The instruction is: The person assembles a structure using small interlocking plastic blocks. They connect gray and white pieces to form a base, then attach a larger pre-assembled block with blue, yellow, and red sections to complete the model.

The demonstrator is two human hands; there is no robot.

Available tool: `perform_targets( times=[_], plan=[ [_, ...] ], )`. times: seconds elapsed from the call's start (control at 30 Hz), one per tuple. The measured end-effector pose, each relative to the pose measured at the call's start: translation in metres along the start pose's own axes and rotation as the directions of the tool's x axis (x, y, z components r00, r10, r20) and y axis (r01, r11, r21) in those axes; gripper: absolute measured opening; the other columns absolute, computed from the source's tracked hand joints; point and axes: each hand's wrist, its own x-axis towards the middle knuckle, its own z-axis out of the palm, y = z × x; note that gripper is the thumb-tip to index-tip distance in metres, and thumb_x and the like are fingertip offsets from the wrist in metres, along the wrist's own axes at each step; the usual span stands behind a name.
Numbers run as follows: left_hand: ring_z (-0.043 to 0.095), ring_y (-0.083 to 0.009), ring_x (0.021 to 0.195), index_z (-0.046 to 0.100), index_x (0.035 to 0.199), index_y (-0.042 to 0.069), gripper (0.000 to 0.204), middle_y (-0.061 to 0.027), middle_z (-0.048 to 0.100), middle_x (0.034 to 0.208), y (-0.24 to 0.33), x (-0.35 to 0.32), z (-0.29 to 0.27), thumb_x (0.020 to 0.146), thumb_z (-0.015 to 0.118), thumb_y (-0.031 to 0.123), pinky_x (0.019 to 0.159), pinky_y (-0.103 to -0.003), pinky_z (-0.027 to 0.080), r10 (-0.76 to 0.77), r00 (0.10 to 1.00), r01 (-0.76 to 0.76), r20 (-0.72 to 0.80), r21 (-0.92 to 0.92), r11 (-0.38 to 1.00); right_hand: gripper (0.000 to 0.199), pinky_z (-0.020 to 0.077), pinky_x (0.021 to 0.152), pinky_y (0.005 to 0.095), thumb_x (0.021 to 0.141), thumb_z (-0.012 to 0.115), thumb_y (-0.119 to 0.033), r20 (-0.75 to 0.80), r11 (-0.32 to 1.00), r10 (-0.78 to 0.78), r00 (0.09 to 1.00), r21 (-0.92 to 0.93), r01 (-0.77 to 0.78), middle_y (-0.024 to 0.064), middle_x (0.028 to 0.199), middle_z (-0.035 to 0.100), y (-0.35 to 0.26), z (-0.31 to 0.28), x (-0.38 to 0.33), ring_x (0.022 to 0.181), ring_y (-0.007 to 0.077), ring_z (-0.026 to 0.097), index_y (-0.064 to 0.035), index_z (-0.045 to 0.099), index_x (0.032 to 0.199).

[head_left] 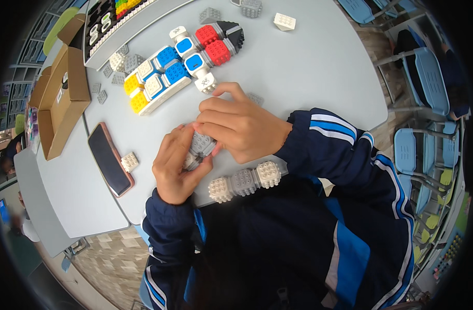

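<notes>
Pale table (314, 67), centre of frame. Coloured block model (176, 73), upper centre. Right hand (241, 124), middle of frame: fingers curled, thumb and fingertips pinching grey block piece (203, 143). Left hand (175, 168), lower left of it: thumb and fingers closed around same piece, contact seemingly part-hidden. White-and-grey block row (243, 182), just below hands.

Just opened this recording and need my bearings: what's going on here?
Someone's left hand and right hand hold grey and white blocks between them. A joined row of blocks lies by the near edge of the table. Beyond the hands sits a colourful block model; a phone lies to the left.
</notes>
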Motion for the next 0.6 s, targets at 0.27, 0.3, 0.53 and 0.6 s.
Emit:
perform_targets(
  times=[0.27, 0.3, 0.53, 0.6],
  plan=[
    [0.063, -0.0343, 0.124, 0.063, 0.131, -0.003, 0.061, -0.0203, 0.067, 0.129, 0.001, -0.001, -0.006, 0.073, 0.079, -0.001, 0.105, -0.039, 0.048, -0.145, 0.985, 0.155, 0.093, -0.116, 0.981, 0.057, 0.0346, 0.105, 0.0467, 0.075, 0.080, -0.027, -0.013, 0.987, 0.159, 0.987, -0.004, -0.159, 0.0078, 0.125, 0.062, 0.012, -0.054, -0.015, 0.123, 0.0258, 0.054, -0.0099, 0.065, 0.127],
    [0.063, -0.0347, 0.124, 0.063, 0.132, -0.002, 0.061, -0.0202, 0.067, 0.130, 0.001, 0.000, -0.005, 0.073, 0.079, -0.001, 0.106, -0.039, 0.048, -0.138, 0.986, 0.148, 0.096, -0.112, 0.983, 0.051, 0.0365, 0.103, 0.0454, 0.075, 0.081, -0.022, -0.028, 0.981, 0.187, 0.982, -0.044, -0.189, 0.0088, 0.129, 0.062, 0.016, -0.061, -0.021, 0.122, 0.0267, 0.054, -0.0087, 0.067, 0.122],
    [0.061, -0.0360, 0.122, 0.057, 0.137, -0.002, 0.077, -0.0199, 0.065, 0.130, 0.004, 0.015, -0.012, 0.066, 0.082, 0.009, 0.106, -0.041, 0.045, 0.020, 0.984, -0.045, 0.179, 0.139, 0.989, 0.025, 0.0387, 0.097, 0.0415, 0.078, 0.079, -0.013, 0.043, 0.967, 0.252, 0.967, -0.028, -0.251, 0.0016, 0.109, 0.066, 0.030, -0.054, -0.044, 0.108, 0.0221, 0.058, -0.0087, 0.070, 0.101],
    [0.062, -0.0361, 0.117, 0.059, 0.135, -0.002, 0.076, -0.0189, 0.066, 0.126, 0.005, 0.023, -0.013, 0.065, 0.085, 0.013, 0.102, -0.044, 0.048, 0.045, 0.985, -0.070, 0.166, 0.149, 0.986, 0.023, 0.0387, 0.096, 0.0410, 0.078, 0.079, -0.014, 0.077, 0.975, 0.217, 0.973, 0.041, -0.220, 0.0008, 0.100, 0.065, 0.025, -0.053, -0.040, 0.102, 0.0213, 0.058, -0.0094, 0.069, 0.098]
  ],
)
